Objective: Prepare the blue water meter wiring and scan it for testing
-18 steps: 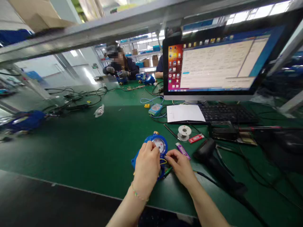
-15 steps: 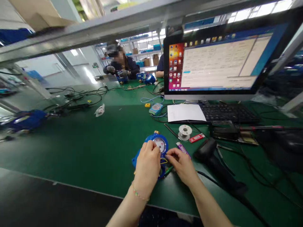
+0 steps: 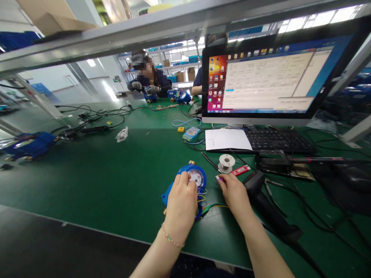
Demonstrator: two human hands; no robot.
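- Our right hand (image 3: 233,191) is at the purple lighter (image 3: 219,179), which lies just right of the blue meter (image 3: 182,170), with a strip of bare table (image 3: 130,185) between them.
- We see only a sliver of the lighter, its pale tip toward the far left; our fingers cover the rest, so we cannot tell its long axis fully.
- Our right thumb and fingers are closed together, with the lighter pinched between them; we cannot tell whether it is off the table.
- The right forearm comes in from the near right, the back of the hand upward, the wrist well right of the meter.
- Our left hand (image 3: 183,197) is the one nearer the meter: it lies over the middle, palm down and fingers curled. Its fingertips are hidden, so we cannot tell what they hold, if anything.
- The meter sits on the table in front of us, its long axis running from far right to near left, its dial (image 3: 197,177) facing up.
- Thin wires (image 3: 202,198) loop out on the meter's right side, between our two hands, and a green clip (image 3: 206,209) is nearer to us.
- Beyond our right hand we have the wire spool (image 3: 227,163) and the red lighter (image 3: 241,170); the scanner (image 3: 261,193) lies to its right.
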